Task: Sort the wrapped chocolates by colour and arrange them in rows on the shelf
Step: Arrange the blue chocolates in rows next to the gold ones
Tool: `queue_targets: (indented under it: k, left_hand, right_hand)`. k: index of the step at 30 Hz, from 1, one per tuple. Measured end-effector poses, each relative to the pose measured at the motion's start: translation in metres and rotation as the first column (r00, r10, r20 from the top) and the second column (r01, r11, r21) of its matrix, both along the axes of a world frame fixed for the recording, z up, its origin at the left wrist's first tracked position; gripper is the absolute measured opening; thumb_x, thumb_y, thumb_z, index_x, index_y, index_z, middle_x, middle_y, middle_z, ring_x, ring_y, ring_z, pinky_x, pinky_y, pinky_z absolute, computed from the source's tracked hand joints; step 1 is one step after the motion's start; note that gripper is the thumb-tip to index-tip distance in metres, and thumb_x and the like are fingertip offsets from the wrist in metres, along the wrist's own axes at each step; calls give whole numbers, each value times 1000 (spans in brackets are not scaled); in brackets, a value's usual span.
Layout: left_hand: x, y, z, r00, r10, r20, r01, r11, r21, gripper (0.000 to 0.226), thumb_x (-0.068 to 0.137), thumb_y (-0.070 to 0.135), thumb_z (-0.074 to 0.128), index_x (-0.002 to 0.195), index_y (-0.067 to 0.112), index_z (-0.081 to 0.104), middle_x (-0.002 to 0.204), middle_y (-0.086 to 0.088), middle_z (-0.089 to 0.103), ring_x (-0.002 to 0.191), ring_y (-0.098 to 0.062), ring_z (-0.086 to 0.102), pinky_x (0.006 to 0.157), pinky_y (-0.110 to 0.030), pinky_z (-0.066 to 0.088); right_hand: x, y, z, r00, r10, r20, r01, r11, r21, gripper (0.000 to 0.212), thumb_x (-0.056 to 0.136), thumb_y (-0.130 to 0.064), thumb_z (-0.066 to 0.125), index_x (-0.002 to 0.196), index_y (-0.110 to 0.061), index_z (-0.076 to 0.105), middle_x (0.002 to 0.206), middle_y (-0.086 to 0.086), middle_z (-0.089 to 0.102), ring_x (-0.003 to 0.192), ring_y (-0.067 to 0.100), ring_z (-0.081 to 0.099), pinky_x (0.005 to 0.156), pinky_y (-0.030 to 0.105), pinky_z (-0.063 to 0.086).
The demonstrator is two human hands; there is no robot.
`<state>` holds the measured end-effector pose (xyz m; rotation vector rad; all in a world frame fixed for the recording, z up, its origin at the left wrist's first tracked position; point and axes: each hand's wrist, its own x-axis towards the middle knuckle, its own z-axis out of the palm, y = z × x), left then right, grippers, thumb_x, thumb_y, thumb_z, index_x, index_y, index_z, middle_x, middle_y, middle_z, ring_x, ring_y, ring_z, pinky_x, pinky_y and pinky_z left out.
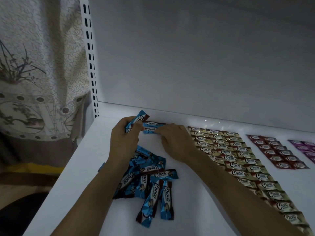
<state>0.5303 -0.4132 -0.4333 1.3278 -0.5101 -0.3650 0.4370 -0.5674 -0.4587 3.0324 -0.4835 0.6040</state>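
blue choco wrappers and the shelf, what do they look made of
Blue wrappers: likely metallised plastic film, glossy, judging by crinkled highlights and crimped ends. Shelf: probably white painted metal, smooth and matte; the slotted upright suggests steel racking.

shop, slotted shelf upright [92, 65], sweets rows [226, 150]

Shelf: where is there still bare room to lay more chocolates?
Widest bare patch: between the blue pile and the gold rows, though the right forearm crosses it. Also the strip left of the pile, to the shelf edge. Crowded on the right: gold, red rows, purple rows, narrow gaps only.
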Motion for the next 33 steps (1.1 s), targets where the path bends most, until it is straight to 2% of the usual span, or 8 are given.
queue_targets:
  k: [8,10,12,16,21,28,30,33]
  left_hand:
    - [2,2,-1,990,-96,104,93,995,34,18,94,13,59,106,25,67,83,-2,64,49,0,47,47,-10,37]
    - [2,1,-4,964,-136,227,119,989,87,24,93,17,62,115,24,64,89,4,66,61,-1,54,54,-10,40]
    - [0,1,-6,928,-182,324,145,980,135,29,91,18,65,119,26,60,97,6,69,75,-4,62,64,-13,45]
    - [-6,1,-2,904,-217,369,190,976,107,28,88,17,68,113,27,62,94,6,69,68,4,59,62,-12,46]
    - [-7,4,6,978,-160,135,165,986,-24,9,92,18,63,98,16,68,80,-4,72,46,-5,41,43,-16,35]
    - [-13,3,9,954,-208,217,213,977,1,10,92,18,61,86,18,69,73,-3,71,43,1,42,43,-12,34]
    - [-10,4,7,985,-115,130,120,992,-32,11,94,19,59,91,15,68,63,3,66,41,-2,40,40,-15,33]
    - [-5,4,5,1000,-25,13,25,999,-35,20,97,27,55,88,12,65,46,5,49,39,-6,37,38,-17,31]
  right_hand:
    - [1,13,11,984,-99,149,73,983,171,29,93,-12,46,109,-14,70,96,8,70,86,24,60,75,32,44]
    - [-5,31,33,932,-192,307,-19,820,572,28,100,-24,44,103,-14,70,87,8,70,73,17,60,62,24,44]
    - [-12,48,52,889,-258,378,-202,519,830,30,99,-31,47,98,-11,69,79,6,70,62,12,58,56,16,43]
    - [-24,56,63,879,-290,378,-247,401,882,12,92,-15,60,95,-6,68,62,-2,65,51,8,52,50,20,42]
    - [-34,52,59,872,-332,359,-274,277,921,11,93,-12,57,98,-4,64,69,3,70,54,12,59,51,21,45]
    - [-31,46,56,760,-496,419,-457,50,888,12,92,-12,57,82,-13,64,84,4,69,75,11,64,63,21,52]
    - [-31,44,53,775,-488,401,-397,119,910,10,93,-10,56,87,-9,63,87,7,70,74,12,66,65,21,54]
    - [-31,38,36,901,-312,302,-59,602,796,13,94,-10,55,98,-12,67,83,-4,65,69,1,58,64,12,46]
